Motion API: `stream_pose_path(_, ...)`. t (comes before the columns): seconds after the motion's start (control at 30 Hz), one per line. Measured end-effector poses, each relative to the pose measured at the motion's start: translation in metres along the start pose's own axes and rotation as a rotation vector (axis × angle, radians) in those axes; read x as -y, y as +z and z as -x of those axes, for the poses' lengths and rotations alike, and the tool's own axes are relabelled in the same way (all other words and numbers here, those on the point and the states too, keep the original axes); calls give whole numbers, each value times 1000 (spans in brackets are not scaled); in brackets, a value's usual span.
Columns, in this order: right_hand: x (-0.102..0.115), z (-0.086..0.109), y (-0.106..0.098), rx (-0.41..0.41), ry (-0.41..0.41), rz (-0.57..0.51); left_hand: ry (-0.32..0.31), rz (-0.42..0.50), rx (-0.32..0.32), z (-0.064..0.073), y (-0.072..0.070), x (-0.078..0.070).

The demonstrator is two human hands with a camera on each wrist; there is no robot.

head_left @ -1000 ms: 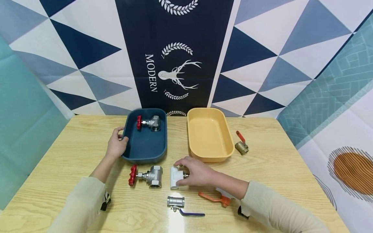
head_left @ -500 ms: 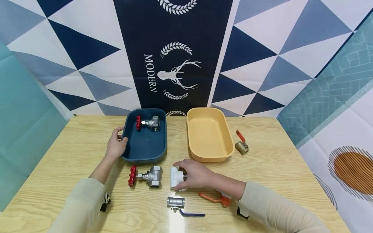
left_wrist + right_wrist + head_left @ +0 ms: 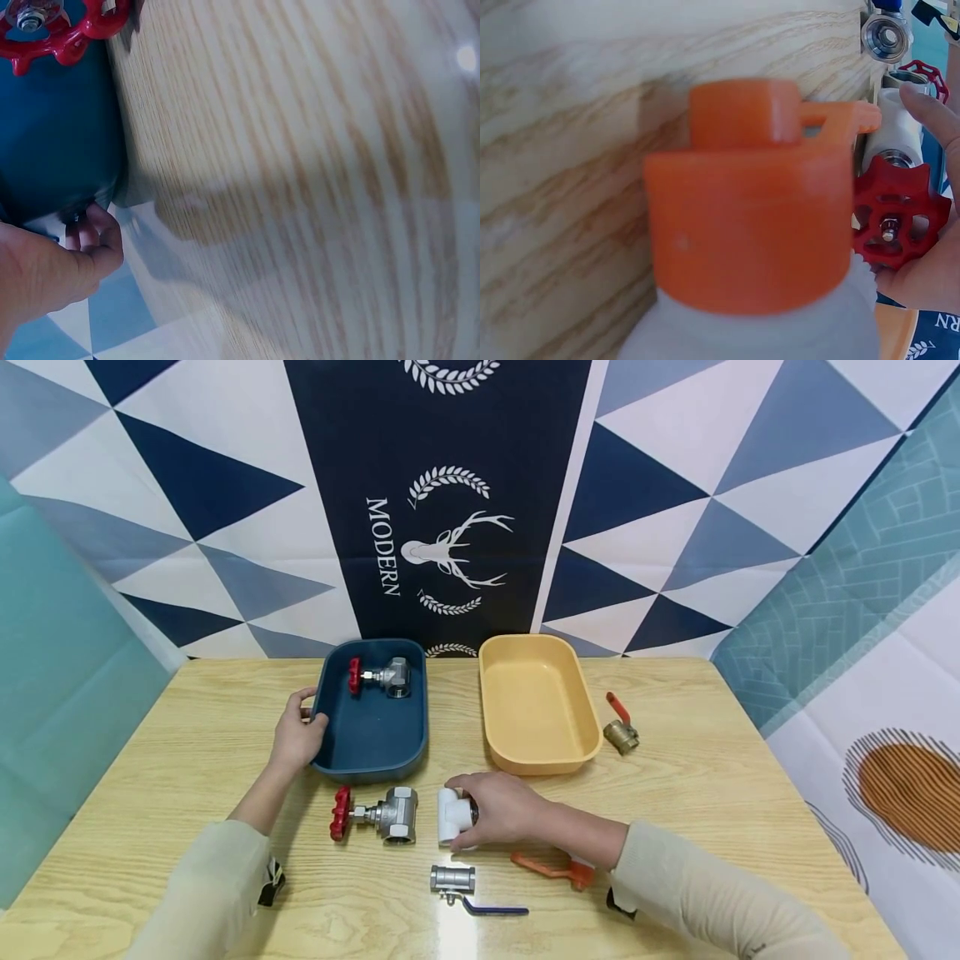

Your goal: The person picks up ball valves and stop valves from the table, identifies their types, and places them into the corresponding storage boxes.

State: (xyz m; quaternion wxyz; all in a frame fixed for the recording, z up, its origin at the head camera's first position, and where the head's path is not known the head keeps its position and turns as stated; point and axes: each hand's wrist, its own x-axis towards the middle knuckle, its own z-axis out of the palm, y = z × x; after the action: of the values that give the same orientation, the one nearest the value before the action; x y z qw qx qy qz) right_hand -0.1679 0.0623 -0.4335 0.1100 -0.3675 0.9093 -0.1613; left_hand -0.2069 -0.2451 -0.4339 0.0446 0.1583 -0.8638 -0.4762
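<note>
My left hand [image 3: 296, 735] grips the left rim of the blue plastic bin [image 3: 367, 735], thumb over the edge. Inside that bin lies a small metal gate valve [image 3: 393, 677] with a red handwheel. My right hand [image 3: 504, 810] holds a white plastic valve [image 3: 450, 817] on the table, thumb on the near side and fingers on the far side. The right wrist view shows its red handwheel [image 3: 900, 180] under the palm; the head view hides it. Left of it lies a larger metal gate valve [image 3: 399, 814], handwheel pointing left.
A yellow bin [image 3: 536, 710] stands at the back. To its right lies a brass ball valve [image 3: 621, 737] with a red lever. Nearer are a steel ball valve [image 3: 452, 880] with a blue lever and a white valve with an orange handle [image 3: 580, 872], partly under my right forearm.
My right hand has settled slightly nearer and closer around the white valve, covering more of its stem. The left hand stays on the blue bin; the view has shifted slightly.
</note>
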Motion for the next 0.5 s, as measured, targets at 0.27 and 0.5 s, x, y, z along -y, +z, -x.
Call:
stream_pose_path(0.27, -1, -1, 3, 3, -2, -2, -5, 13, 4, -2, -1, 3)
stream_pose_path(0.5, -3, -1, 5, 3, -22, -15, -12, 15, 7, -3, 0, 2)
